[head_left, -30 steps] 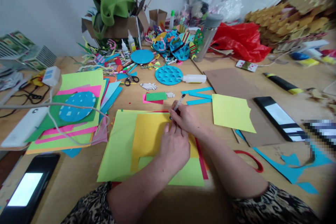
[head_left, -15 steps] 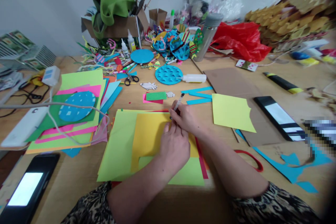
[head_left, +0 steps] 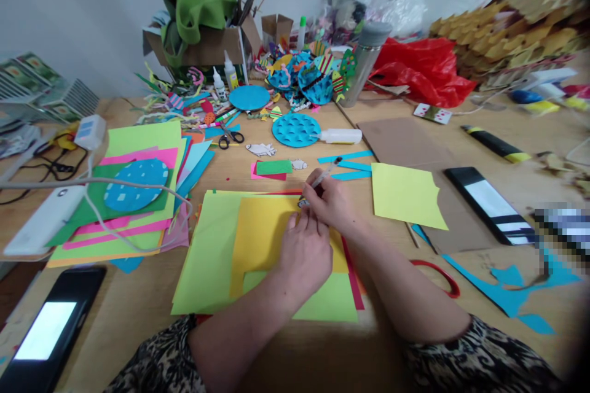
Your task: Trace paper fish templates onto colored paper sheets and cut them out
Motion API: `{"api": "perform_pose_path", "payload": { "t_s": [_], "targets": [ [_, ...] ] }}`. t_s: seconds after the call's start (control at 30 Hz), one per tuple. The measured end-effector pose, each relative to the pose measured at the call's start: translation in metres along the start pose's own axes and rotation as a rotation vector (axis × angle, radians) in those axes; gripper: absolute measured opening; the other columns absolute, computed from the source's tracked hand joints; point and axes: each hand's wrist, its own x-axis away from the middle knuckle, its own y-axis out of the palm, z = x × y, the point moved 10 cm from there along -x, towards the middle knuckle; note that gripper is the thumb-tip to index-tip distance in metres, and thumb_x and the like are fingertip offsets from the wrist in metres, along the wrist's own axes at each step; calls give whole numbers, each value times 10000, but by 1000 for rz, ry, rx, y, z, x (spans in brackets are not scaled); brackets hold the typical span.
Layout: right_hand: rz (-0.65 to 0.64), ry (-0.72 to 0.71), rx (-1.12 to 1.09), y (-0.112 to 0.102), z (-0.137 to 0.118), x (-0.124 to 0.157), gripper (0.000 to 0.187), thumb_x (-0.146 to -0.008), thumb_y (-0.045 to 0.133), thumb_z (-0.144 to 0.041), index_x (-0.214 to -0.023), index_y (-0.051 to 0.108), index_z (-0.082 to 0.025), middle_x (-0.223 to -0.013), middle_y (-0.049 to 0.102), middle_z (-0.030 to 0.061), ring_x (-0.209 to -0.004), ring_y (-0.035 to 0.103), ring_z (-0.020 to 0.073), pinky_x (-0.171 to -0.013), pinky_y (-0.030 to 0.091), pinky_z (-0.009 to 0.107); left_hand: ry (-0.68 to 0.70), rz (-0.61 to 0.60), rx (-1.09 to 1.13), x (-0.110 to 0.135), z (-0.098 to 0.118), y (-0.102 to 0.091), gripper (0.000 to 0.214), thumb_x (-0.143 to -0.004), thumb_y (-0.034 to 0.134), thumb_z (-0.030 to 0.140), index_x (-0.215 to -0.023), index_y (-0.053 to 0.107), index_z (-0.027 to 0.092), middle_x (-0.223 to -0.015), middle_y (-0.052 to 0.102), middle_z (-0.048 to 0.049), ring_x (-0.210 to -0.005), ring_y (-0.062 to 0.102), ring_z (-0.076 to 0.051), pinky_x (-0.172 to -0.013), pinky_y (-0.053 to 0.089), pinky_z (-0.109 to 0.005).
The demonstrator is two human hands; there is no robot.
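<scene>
Right hand [head_left: 329,206] clamped on pen [head_left: 328,172], marking the orange sheet [head_left: 260,233] near its 1 o'clock corner; left hand [head_left: 304,255] flat, pinning it, paper needs holding steady

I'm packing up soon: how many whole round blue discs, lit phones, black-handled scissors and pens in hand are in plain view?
round blue discs: 3
lit phones: 2
black-handled scissors: 1
pen, held in the right hand: 1
Total: 7
</scene>
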Motion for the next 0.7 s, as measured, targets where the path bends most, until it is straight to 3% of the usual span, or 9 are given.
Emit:
{"api": "perform_pose_path", "payload": {
  "t_s": [0.13, 0.27, 0.43, 0.47, 0.57, 0.7],
  "targets": [
    [151, 44, -154, -29, -8, -1, 220, -845, 556, -368, -712, 493, -205, -552, 496, -23, -479, 451, 105, -451, 356, 237, 5, -15, 13, -1, -4, -1, 328, -833, 477, 168, -1090, 602, 8, -1262, 580, -251, -1237, 500, -333, -1005, 396, -458],
    [236, 113, -341, -56, -2, 9, 270, -797, 644, -440, -769, 540, -193, -539, 478, -44, -455, 445, 95, -420, 355, 229, 40, -71, 25, -3, -8, -8, 377, -828, 455, 121, -1182, 546, 30, -1266, 590, -201, -1216, 519, -283, -992, 406, -403],
    [344, 211, -448, -81, 16, 34, 260, -742, 705, -393, -756, 548, -187, -533, 506, -49, -410, 442, 83, -375, 329, 219, 49, -254, 56, -11, -19, -16, 348, -787, 411, 19, -1086, 561, 118, -1059, 664, -135, -1037, 606, -246, -859, 453, -355],
    [367, 230, -473, -83, 20, 39, 244, -740, 702, -375, -751, 544, -188, -529, 508, -50, -405, 441, 83, -373, 330, 220, 46, -333, 63, -13, -21, -13, 350, -789, 405, 16, -1079, 561, 133, -1030, 670, -127, -1011, 615, -246, -839, 453, -350],
    [385, 244, -571, -84, 31, 49, 140, -766, 628, -302, -729, 556, -187, -535, 516, -40, -420, 453, 89, -383, 343, 222, 37, -417, 62, -26, -29, -18, 327, -791, 403, 29, -1033, 580, 161, -941, 686, -109, -883, 643, -241, -719, 457, -318],
    [285, 215, -606, -75, 34, 53, 120, -762, 499, -204, -669, 571, -180, -526, 512, -20, -435, 457, 102, -380, 329, 227, 15, -498, 71, -45, -39, -20, 271, -821, 422, 83, -1011, 588, 182, -973, 685, -97, -855, 637, -223, -651, 433, -280]
  ]
}}
